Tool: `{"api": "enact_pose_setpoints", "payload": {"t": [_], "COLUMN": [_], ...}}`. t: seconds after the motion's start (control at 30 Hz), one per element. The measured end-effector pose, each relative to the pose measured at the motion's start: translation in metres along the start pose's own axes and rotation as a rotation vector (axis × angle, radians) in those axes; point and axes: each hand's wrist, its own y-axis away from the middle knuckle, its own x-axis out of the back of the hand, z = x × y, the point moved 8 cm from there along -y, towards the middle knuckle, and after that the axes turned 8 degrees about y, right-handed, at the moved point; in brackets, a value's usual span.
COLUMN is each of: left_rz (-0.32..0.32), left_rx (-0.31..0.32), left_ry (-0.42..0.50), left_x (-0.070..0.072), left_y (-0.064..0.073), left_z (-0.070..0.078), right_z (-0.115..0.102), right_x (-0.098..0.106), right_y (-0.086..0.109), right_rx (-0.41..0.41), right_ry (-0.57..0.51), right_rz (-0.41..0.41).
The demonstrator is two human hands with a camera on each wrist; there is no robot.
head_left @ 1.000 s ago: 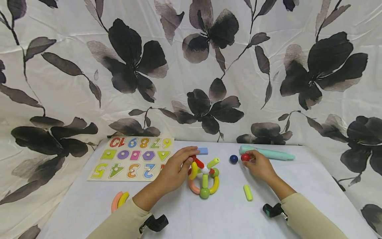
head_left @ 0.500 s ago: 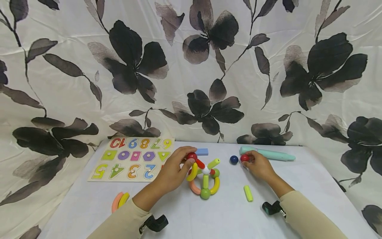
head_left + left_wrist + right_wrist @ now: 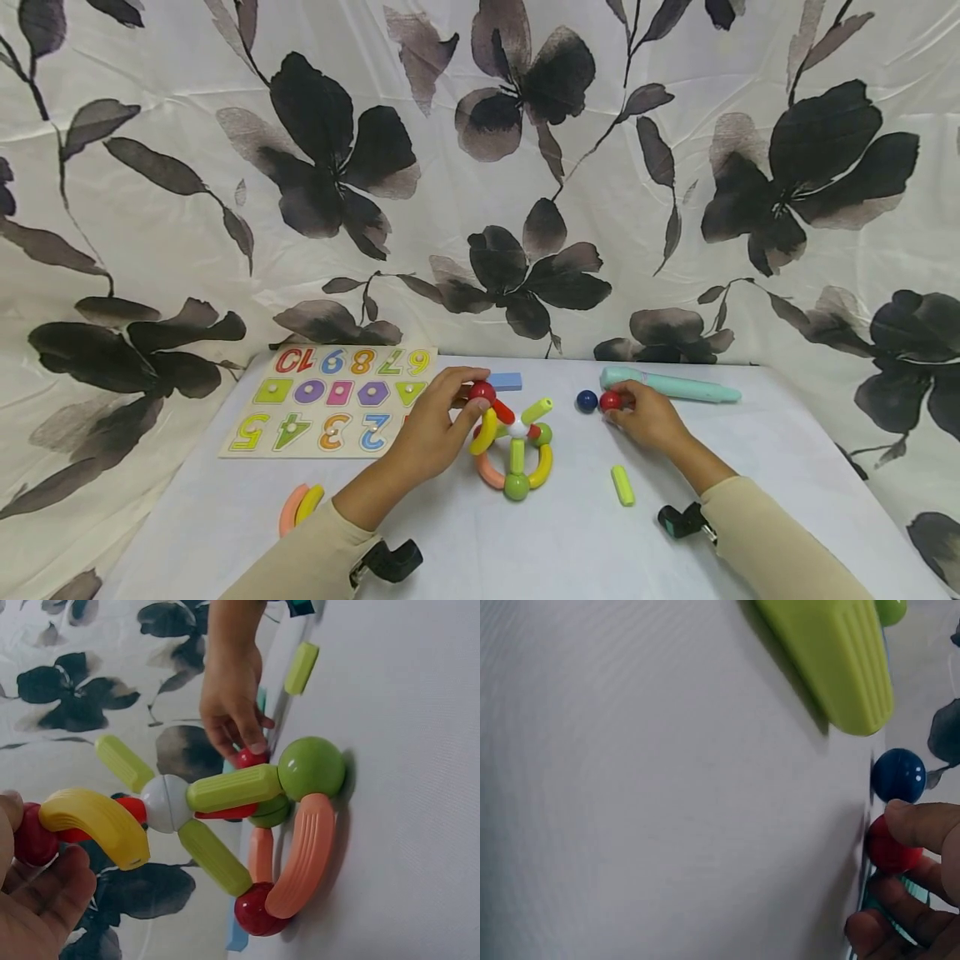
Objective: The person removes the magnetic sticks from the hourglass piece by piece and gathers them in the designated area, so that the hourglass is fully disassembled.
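My left hand [image 3: 437, 425] pinches a red ball [image 3: 482, 392] at the upper left of a construction of balls and sticks. From that ball a curved yellow piece [image 3: 101, 821] hangs with its lower end free, and a red stick joins it to the white ball [image 3: 166, 802] in the centre. Green sticks, green balls [image 3: 311, 767] and curved pink pieces [image 3: 304, 855] make up the lower part, which stands on the table. Farther right, my right hand [image 3: 651, 414] pinches another red ball [image 3: 894, 846] low at the table, just beside a dark blue ball [image 3: 898, 776].
A number-and-shape puzzle board [image 3: 247, 396] lies at the back left. Behind the construction is a blue block [image 3: 506, 382]. A teal marker-like tube [image 3: 678, 385] lies behind my right hand, a loose green stick [image 3: 622, 486] in front. Curved pink and yellow pieces [image 3: 300, 510] rest near my left sleeve.
The red ball in my right hand has shifted slightly left, closer to the blue ball. My left fingers have moved a little, so more of their red ball shows.
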Motion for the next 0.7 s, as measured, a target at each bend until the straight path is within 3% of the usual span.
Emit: {"api": "enact_pose_setpoints", "payload": {"t": [0.2,0.4,0.53,0.7], "left_rz": [0.018,0.037,0.042,0.047], "left_rx": [0.018,0.016,0.003,0.027], "left_ry": [0.024,0.047,0.059,0.112], "left_x": [0.002,0.002,0.004,0.005], "left_y": [0.002,0.002,0.002,0.002], "left_z": [-0.002,-0.003,-0.002,-0.005], "right_z": [-0.024,-0.083,-0.131,-0.18], "right_x": [0.018,0.046,0.055,0.054], "right_y": [0.005,0.017,0.029,0.039], "right_rx": [0.037,0.179,0.336,0.526], "right_ry": [-0.004,-0.034,-0.054,-0.041], "right_rz": [0.075,0.199,0.191,0.094]}}
